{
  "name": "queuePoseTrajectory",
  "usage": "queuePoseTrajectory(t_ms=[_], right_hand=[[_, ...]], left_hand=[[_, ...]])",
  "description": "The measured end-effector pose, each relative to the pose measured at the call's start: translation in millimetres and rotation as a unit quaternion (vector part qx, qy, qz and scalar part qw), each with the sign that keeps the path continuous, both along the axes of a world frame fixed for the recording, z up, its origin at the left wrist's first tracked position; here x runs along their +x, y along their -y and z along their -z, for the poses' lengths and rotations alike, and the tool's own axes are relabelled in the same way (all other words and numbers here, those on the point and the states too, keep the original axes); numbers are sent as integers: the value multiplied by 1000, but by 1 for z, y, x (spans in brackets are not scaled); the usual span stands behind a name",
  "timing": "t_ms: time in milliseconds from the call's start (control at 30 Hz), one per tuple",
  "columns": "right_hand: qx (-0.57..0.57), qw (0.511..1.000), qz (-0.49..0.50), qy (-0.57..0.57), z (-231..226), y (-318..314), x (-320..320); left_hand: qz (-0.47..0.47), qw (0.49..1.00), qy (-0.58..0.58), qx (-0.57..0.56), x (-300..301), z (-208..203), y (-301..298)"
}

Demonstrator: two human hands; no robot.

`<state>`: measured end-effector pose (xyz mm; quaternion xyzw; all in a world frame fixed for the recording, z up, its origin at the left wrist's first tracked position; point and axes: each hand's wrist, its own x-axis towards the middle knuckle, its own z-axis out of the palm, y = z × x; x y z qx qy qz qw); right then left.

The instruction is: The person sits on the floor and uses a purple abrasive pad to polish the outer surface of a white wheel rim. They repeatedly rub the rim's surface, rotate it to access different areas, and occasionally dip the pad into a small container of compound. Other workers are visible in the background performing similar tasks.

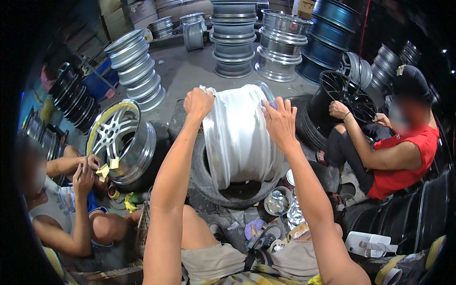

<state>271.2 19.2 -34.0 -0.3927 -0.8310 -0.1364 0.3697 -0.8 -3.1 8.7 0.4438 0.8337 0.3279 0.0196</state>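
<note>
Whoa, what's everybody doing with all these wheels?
The person wearing the camera has a whitish wheel resting on a tyre. Their left hand grips its upper left edge, and their right hand holds a purple thing against its right side. At left, a person handles yellow tape beside a shiny wheel. At right, someone in a red top has both hands at a black wheel.

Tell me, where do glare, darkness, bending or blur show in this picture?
Head view: the white rim looks very bright; head view: highlights streak the chrome stack; head view: corners go black; head view: the lens may exaggerate the silver stack's lean; head view: blur covers part of the person in red.
</note>
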Motion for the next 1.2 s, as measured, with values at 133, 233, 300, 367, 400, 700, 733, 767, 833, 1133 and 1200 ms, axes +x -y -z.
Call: queuePoseTrajectory(t_ms=[133, 233, 300, 367, 400, 700, 733, 767, 833, 1133, 1200], right_hand=[[104, 991, -23, 79, 24, 34, 31], [69, 991, -37, 105, 28, 51, 43], [81, 990, -33, 107, 11, 41, 33], [69, 992, -22, 103, -3, 19, 18], [65, 992, -19, 103, -7, 13, 12], [103, 978, -34, 177, -2, 29, 21], [99, 981, -30, 162, -9, 15, 14], [96, 984, -25, 146, -17, 1, 9], [71, 990, -28, 122, -20, -7, 3], [2, 999, -12, 47, 80, 103, 74], [17, 1000, 5, 15, 73, 93, 59]], left_hand=[[-13, 1000, 7, 8, -4, 3, 3], [-1, 1000, -4, 9, -1, -1, 5], [-1, 1000, 9, 8, 2, 2, 3], [0, 1000, 9, 5, 5, -1, 2], [1, 1000, 8, 2, 3, -1, 3], [2, 1000, 11, -3, -3, 4, 1], [-1, 1000, 15, -5, -3, 2, -1], [0, 1000, 11, -4, 0, 0, -3], [0, 1000, 6, -7, 2, -1, -2], [-8, 1000, 8, 4, -1, 0, 2], [-4, 1000, -2, 1, 0, 2, 2]])
